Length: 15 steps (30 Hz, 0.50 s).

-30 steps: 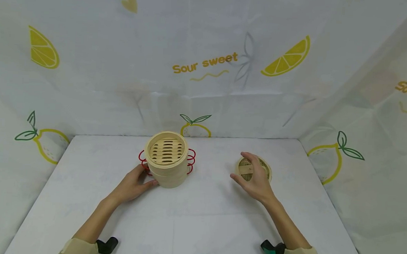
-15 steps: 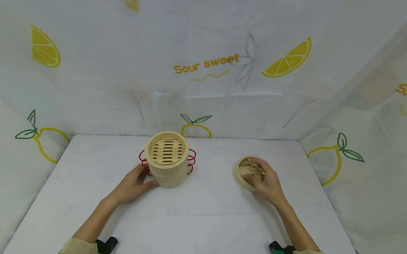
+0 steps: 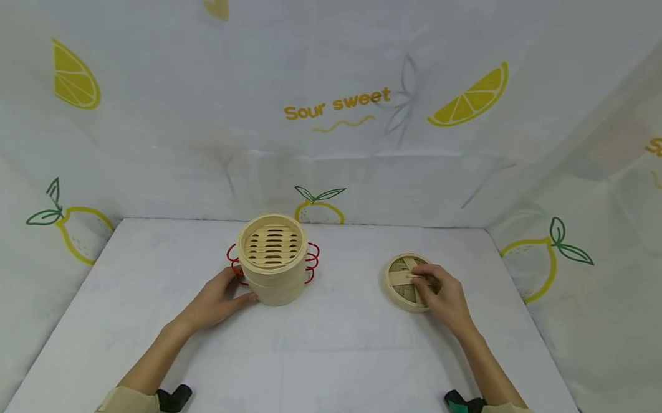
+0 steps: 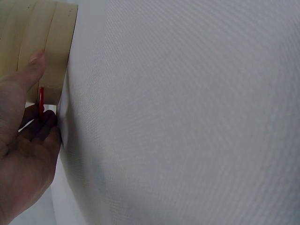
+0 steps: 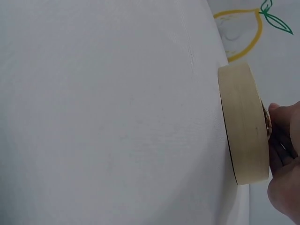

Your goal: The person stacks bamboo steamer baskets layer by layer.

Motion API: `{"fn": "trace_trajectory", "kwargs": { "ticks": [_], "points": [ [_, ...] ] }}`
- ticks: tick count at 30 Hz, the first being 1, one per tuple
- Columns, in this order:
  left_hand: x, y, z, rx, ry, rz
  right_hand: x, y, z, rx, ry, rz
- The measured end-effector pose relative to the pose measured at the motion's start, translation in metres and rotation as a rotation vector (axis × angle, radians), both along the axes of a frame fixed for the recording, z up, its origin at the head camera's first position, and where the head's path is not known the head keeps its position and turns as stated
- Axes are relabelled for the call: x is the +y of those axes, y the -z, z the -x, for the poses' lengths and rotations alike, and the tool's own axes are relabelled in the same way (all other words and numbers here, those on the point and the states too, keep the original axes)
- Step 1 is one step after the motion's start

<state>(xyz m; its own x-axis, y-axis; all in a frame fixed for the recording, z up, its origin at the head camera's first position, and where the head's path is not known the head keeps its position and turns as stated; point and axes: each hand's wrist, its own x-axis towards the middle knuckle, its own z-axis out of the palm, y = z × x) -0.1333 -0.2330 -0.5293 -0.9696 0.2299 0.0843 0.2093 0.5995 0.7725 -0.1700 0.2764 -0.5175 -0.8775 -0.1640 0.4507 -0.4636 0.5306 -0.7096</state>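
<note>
A stack of pale bamboo steamer baskets (image 3: 275,266) stands on the table left of centre, with a slatted top tier and red loop handles on both sides. My left hand (image 3: 217,299) holds the stack low on its left side. In the left wrist view, the thumb lies on the bamboo wall (image 4: 56,56) and the fingers are by a red handle (image 4: 41,101). To the right lies a round bamboo steamer lid (image 3: 399,292) with crossed strips on top. My right hand (image 3: 444,296) pinches the middle of this lid from above; its fingertips are partly hidden in the right wrist view.
A white cloth covers the table (image 3: 323,356). Behind it hangs a white curtain (image 3: 333,163) with lemon prints, and more of it closes off both sides. Bare tabletop lies between the steamer stack and the lid.
My right hand has come down from above the lid, shifted slightly right, and closed its fingers at the lid's centre. The left hand and the steamer stack have stayed in place.
</note>
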Motion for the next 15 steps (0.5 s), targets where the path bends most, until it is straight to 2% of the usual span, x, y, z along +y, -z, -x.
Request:
{"fn": "trace_trajectory", "kwargs": {
  "ticks": [8,12,15],
  "points": [
    [-0.0007,-0.0001,-0.0005,0.004,0.004,0.012,0.0029,0.0035,0.0044,0.028,0.022,-0.023],
    [-0.0003,-0.0016,0.0002,0.011,0.011,0.009,0.0050,0.0043,0.0062,0.020,0.050,-0.048],
    [-0.0010,-0.0020,0.0000,0.013,0.008,0.011,0.0047,0.0042,0.0085,0.014,0.042,-0.049]
  ]
}}
